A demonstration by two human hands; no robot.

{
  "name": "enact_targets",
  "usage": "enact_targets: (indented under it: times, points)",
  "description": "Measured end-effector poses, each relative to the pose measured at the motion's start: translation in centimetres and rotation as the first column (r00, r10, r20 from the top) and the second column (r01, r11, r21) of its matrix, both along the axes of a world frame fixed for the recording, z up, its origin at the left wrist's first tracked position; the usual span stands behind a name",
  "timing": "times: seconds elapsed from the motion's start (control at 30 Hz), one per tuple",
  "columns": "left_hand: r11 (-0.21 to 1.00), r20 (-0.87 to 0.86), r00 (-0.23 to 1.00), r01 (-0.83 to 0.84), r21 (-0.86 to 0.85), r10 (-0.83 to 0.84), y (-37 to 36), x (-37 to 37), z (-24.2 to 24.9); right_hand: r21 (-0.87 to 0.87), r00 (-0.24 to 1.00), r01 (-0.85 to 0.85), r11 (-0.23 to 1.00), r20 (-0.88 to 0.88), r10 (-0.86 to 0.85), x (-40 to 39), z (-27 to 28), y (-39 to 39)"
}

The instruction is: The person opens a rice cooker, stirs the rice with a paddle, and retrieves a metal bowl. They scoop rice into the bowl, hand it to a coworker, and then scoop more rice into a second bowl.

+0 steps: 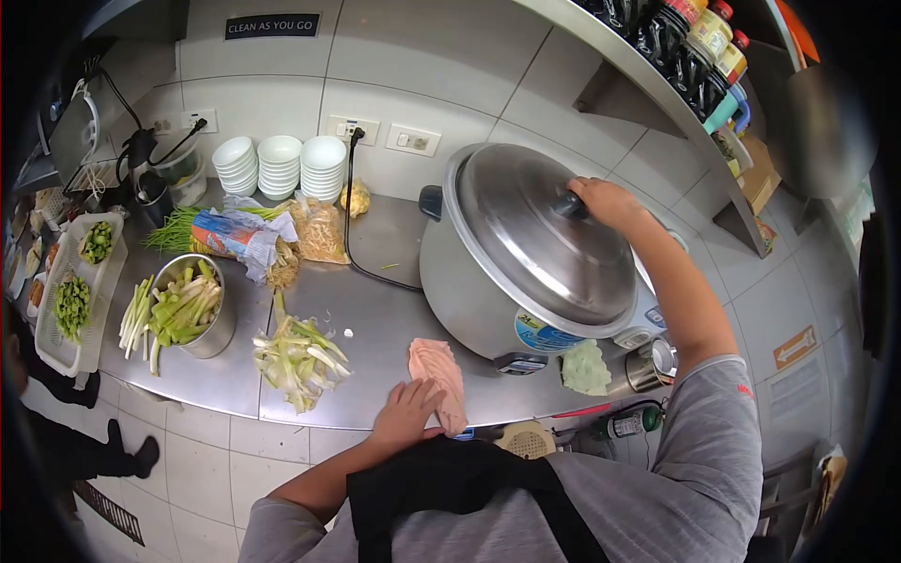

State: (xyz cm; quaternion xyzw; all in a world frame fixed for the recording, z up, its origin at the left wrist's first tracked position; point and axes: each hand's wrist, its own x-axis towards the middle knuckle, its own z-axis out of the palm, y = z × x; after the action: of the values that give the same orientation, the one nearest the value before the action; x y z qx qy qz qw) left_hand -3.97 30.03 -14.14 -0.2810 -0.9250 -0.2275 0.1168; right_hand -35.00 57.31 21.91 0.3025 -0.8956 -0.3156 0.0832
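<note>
My right hand (605, 202) is closed round the black knob of a domed metal lid (535, 235). The lid sits on a large grey rice cooker (469, 291), covering its inside. My left hand (408, 413) lies with its fingers stretched out at the left edge of a folded pink cloth (437, 371), touching it near the counter's front edge. A pile of pale green and white vegetable trimmings (296, 361) lies to the left of that hand. A crumpled light green cloth (587, 368) is in front of the cooker on the right.
Further left stand a metal pot (221, 333) of cut stalks and a white basket (68, 349) with chopped greens. Stacked white bowls (280, 164) line the wall. A black cord (350, 220) runs from the outlet across the counter (385, 314). A bottle shelf (648, 80) overhangs at upper right.
</note>
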Motion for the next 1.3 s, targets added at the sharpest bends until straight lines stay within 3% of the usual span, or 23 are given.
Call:
enact_targets:
  times: [0.2,0.33,0.4,0.5,0.57,0.63,0.7,0.77,0.83,0.9,1.07,1.13,1.27,1.3]
  points:
    - [1.0,0.002,1.0,-0.002,-0.008,0.002,0.2,0.1,0.3,0.06,0.999,0.043,0.997,-0.004,-0.043,1.0,0.4,-1.2]
    - [1.0,0.007,1.0,0.014,-0.018,-0.014,0.7,0.2,0.5,-0.061,0.999,0.039,0.997,0.04,-0.036,1.5,1.0,0.9]
    - [1.0,0.019,1.0,-0.01,-0.022,0.01,1.0,0.0,0.4,-0.462,0.973,-0.191,0.866,0.025,0.228,1.0,2.1,4.4]
    - [0.999,0.035,0.999,-0.04,-0.023,0.041,1.8,0.2,1.3,-0.493,0.998,-0.055,0.868,-0.045,0.038,0.0,4.1,13.5]
    - [0.999,0.042,0.999,-0.034,-0.001,0.034,2.0,0.1,1.5,-0.545,0.986,0.154,0.824,0.031,-0.164,-0.1,4.3,21.1]
    - [0.987,0.066,0.993,-0.102,0.123,0.094,2.3,0.0,1.8,-0.344,0.899,0.409,0.845,-0.006,-0.438,0.1,3.8,27.6]
    - [0.911,0.038,0.979,-0.199,0.361,0.198,2.4,-0.4,-0.5,-0.234,0.817,0.561,0.794,-0.001,-0.577,-1.8,1.7,34.7]
    - [0.82,0.077,0.937,-0.336,0.464,0.341,3.3,-0.3,0.0,-0.358,0.839,0.478,0.802,-0.084,-0.538,-3.4,-1.7,41.7]
    - [0.632,0.159,0.859,-0.471,0.615,0.486,3.6,-1.1,-2.7,-0.492,0.812,0.44,0.752,-0.139,-0.566,-3.9,-3.8,44.6]
    - [0.479,0.245,0.716,-0.642,0.599,0.654,5.0,-1.5,-1.5,-0.577,0.821,0.39,0.717,-0.135,-0.555,-4.7,-3.9,45.7]
    - [0.441,0.086,0.556,-0.736,0.514,0.827,5.3,-2.0,-1.2,-0.464,0.848,0.394,0.793,-0.15,-0.509,-12.7,-5.5,46.3]
    - [0.47,0.064,0.552,-0.761,0.448,0.832,5.9,-1.8,-0.5,-0.374,0.792,0.522,0.767,-0.121,-0.599,-12.1,-4.9,44.6]
    - [0.443,0.08,0.524,-0.783,0.437,0.848,6.0,-2.0,-0.1,-0.435,0.795,0.531,0.727,-0.04,-0.605,-13.0,-2.8,44.9]
    - [0.441,0.069,0.517,-0.786,0.434,0.853,5.9,-1.9,-0.2,-0.497,0.815,0.467,0.731,-0.08,-0.574,-12.5,-2.2,44.7]
